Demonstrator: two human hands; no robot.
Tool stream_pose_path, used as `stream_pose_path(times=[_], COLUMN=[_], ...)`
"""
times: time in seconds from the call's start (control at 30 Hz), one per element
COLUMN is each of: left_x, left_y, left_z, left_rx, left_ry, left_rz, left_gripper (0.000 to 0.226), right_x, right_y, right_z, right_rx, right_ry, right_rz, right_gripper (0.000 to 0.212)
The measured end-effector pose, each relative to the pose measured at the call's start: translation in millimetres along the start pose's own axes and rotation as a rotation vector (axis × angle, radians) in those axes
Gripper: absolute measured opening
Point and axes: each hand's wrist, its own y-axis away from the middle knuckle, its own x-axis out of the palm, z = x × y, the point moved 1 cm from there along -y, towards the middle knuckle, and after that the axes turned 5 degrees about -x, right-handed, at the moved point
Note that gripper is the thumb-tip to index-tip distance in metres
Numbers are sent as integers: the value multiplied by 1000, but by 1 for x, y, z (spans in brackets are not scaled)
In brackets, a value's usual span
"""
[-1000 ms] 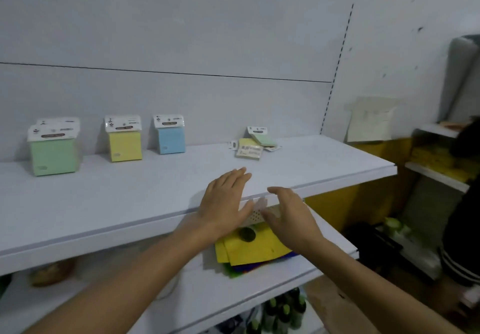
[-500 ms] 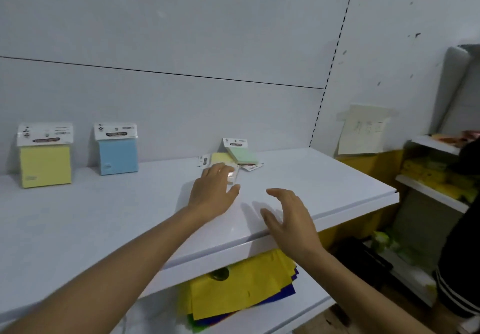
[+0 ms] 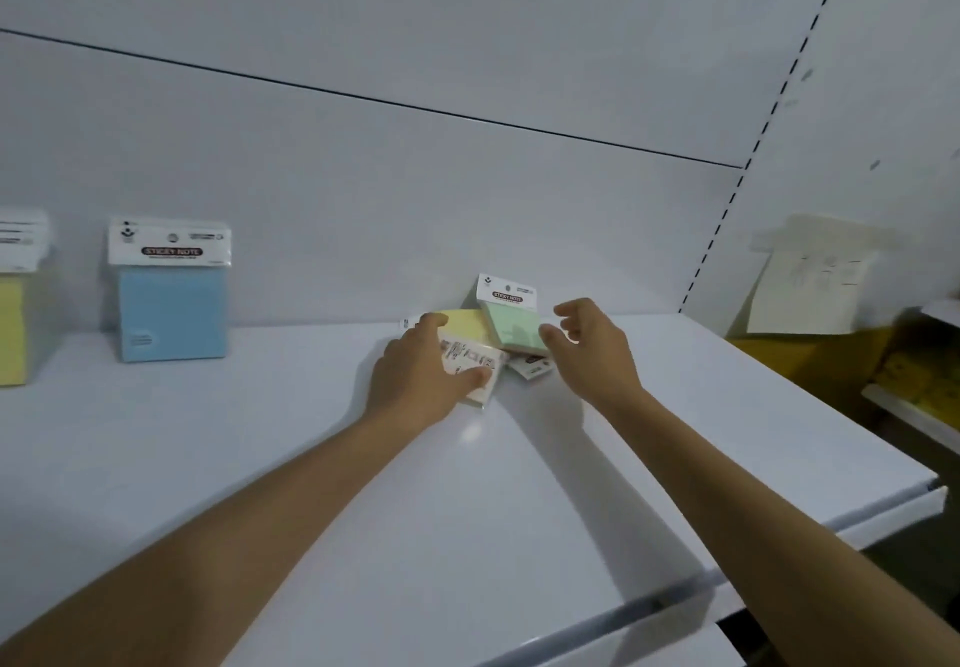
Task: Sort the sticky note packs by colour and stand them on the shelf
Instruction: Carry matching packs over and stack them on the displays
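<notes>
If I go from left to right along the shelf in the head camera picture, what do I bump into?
Yellow pack → blue pack → left hand on the heap → green pack → right hand → paper sheet on the wall.

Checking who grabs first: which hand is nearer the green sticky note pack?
Right. The right hand has fingertips at the green sticky note pack; the left hand lies on the yellow pack beside it.

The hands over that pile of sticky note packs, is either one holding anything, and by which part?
The left hand grips the yellow sticky note pack, fingers at its far edge, thumb at its near edge. The right hand holds nothing.
</notes>
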Motion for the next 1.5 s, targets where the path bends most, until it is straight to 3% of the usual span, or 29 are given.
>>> stream_pose_path(times=[0.23, 0.4, 0.5, 0.6, 0.73, 0.87, 0.97, 1.13, 1.37, 1.5], left_x=[-4, -7, -8, -10, -10, -11, -6, 19, 47, 43], left_y=[4, 3, 5, 10, 15, 32, 48, 75, 121, 139], left_z=[-3, -4, -6, -12, -25, -43, -65, -108, -137, -137], left_rx=[-6, -18, -57, -111, -297, -485, -373, -104, 208, 307], left_ry=[129, 126, 102, 119, 232, 655, 512, 225, -132, -315], left_rz=[12, -67, -146, -199, -309, -216, -326, -559, -646, -634], left_gripper=[67, 72, 77, 87, 93, 43, 23, 29, 21, 24], right_x=[27, 22, 11, 0, -16, -26, -36, -46, -62, -60], right_y=[-48, -65, -68, -63, -47, -32, -21, -5, -3, 9], right_z=[-5, -12, -21, -38, -62, -77, -83, -79, -68, -56], right_rx=[121, 114, 55, 16, 27, 126, 189, 208, 181, 142], right_ry=[192, 18, 48, -208, -592, -811, -905, -1042, -1250, -1279], right_rz=[246, 337, 335, 354, 391, 476, 537, 672, 802, 833], right_gripper=[74, 83, 92, 72, 26, 24, 24, 24, 14, 22])
